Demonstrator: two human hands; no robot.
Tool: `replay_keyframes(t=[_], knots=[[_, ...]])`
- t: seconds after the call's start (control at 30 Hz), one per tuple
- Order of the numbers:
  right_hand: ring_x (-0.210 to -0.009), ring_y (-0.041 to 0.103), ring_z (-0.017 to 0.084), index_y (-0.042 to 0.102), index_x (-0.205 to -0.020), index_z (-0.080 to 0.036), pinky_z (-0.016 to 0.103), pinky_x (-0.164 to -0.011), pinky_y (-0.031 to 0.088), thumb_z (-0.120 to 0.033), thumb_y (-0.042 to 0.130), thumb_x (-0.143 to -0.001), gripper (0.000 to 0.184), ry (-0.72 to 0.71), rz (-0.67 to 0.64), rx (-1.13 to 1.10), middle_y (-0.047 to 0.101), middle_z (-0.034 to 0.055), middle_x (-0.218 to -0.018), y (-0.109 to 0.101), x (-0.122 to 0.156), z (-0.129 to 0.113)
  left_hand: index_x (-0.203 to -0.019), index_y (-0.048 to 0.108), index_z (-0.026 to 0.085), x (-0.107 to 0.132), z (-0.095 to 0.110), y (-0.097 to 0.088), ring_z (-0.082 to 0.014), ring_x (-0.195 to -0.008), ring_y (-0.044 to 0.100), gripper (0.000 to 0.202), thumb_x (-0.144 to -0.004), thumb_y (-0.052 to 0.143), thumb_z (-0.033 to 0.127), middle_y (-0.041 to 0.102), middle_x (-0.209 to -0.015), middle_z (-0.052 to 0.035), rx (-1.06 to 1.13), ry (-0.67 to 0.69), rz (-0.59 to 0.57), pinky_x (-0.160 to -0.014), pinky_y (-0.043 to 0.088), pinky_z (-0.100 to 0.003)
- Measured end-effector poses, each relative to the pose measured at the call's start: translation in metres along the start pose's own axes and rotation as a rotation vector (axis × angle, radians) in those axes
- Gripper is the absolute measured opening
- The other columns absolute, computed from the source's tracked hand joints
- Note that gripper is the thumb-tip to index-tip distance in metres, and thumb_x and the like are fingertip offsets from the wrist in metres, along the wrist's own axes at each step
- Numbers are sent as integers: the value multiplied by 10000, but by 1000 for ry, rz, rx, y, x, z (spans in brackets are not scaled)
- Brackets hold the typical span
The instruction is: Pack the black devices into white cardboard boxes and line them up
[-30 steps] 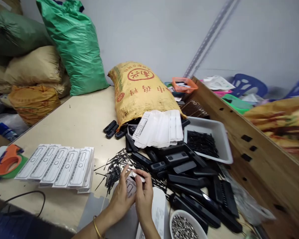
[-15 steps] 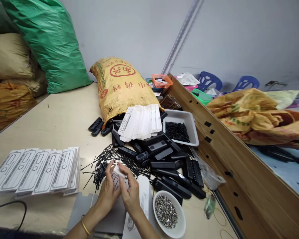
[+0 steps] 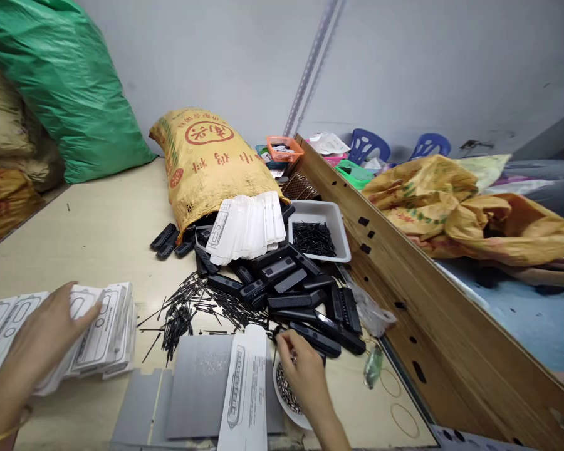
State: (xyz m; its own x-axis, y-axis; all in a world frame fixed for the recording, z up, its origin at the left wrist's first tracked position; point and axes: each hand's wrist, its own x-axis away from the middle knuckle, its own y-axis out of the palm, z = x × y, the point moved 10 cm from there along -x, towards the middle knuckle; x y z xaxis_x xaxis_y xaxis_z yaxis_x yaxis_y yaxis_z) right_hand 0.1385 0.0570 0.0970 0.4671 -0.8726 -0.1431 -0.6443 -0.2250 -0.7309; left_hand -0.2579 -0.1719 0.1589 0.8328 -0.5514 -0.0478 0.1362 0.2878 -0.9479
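Observation:
My left hand (image 3: 51,338) lies over the row of flat white printed boxes (image 3: 104,326), thumb spread away from the fingers; its far fingertips are partly hidden. My right hand (image 3: 305,369) is closed in a pinch over the rim of a white bowl (image 3: 301,418) of small shiny metal pieces. What its fingertips hold is too small to make out; dark parts lie just behind them. Between the hands, a long unfolded white carton (image 3: 244,388) lies on grey plates (image 3: 200,388). Thin black sticks (image 3: 176,329) are heaped beyond it.
Black plastic cases (image 3: 286,282) pile up before a yellow sack (image 3: 216,169), with white cartons (image 3: 249,228) on top. A grey tray (image 3: 343,244) holds more black sticks. A wooden board (image 3: 404,282) edges the right side; a green sack (image 3: 84,94) stands back left.
My hands have parted from the small white box they held together. The left has moved left onto the row of boxes, the right over to the bowl. The view has shifted right.

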Motion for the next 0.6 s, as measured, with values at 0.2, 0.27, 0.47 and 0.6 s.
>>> replay_keyframes(t=[0.2, 0.27, 0.47, 0.6], knots=[[-685, 576, 236, 538, -642, -229, 311, -565, 416, -189, 510, -714, 87, 13, -107, 296, 620, 60, -714, 9, 23, 63, -1117, 520, 203, 18, 144, 85, -288, -1118, 490, 396, -798, 494, 438, 541, -1174, -107, 498, 408, -115, -959, 374, -434], [-705, 574, 233, 522, -630, -225, 327, -612, 434, -179, 492, -723, 107, 4, -95, 240, 611, 60, -728, 14, 28, 67, -1072, 560, 212, 47, 237, 139, -270, -1082, 508, 319, -777, 556, 334, 570, -1128, -104, 636, 586, -370, -971, 359, -424], [-729, 580, 221, 566, -706, -216, 333, -676, 454, -254, 484, -794, 126, 92, 20, -75, 604, 46, -734, 1, 32, 72, -921, 596, 153, 48, 328, 204, -307, -1067, 505, 406, -545, 749, 133, 594, -962, -116, 689, 585, -498, -967, 332, -444], [-681, 570, 195, 593, -778, -190, 304, -632, 458, -354, 542, -806, 174, 238, 66, -429, 617, 44, -741, -1, 29, 74, -939, 612, 163, 34, 281, 197, -292, -1051, 535, 351, -605, 718, 180, 612, -991, -118, 770, 533, -588, -975, 338, -437]])
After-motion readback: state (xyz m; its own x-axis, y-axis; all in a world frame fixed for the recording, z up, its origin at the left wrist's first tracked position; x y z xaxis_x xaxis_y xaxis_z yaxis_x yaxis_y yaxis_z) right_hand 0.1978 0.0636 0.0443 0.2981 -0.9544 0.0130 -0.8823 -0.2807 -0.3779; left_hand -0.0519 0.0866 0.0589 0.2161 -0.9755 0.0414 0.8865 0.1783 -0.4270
